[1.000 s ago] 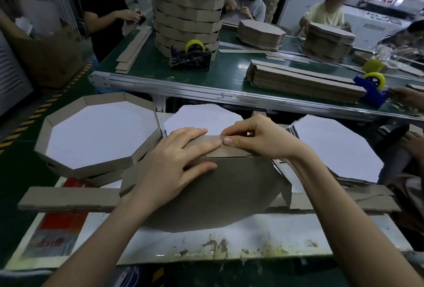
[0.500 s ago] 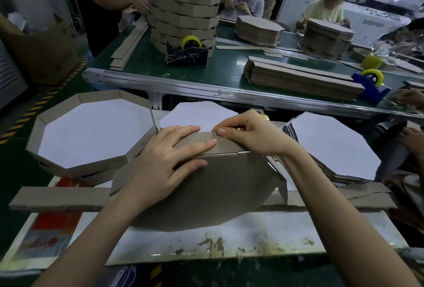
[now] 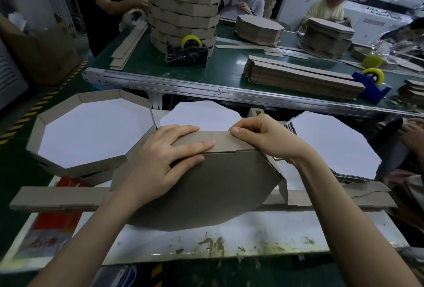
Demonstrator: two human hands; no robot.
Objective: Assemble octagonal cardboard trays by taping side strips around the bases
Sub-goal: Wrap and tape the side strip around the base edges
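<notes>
The cardboard base (image 3: 206,190) lies brown side up at the middle of the white worktable (image 3: 252,236), tilted, with its far edge raised. A side strip (image 3: 220,141) runs along that far edge.

The left hand (image 3: 160,160) lies flat and open on the base, fingers spread, with the fingertips pressing the strip against the far edge. The right hand (image 3: 263,137) is curled over the right end of the strip, thumb and fingers closed on it at the corner.

A loose stack of strips (image 3: 57,197) lies across the table under the base, reaching left and right. A finished tray (image 3: 91,130), white inside, sits to the far left. Two white octagonal sheets lie beyond: one (image 3: 202,114) far centre, one (image 3: 332,144) to the right.

On the green conveyor table (image 3: 229,68) farther off stand a tall stack of trays (image 3: 183,4) and a tape dispenser (image 3: 187,53).
</notes>
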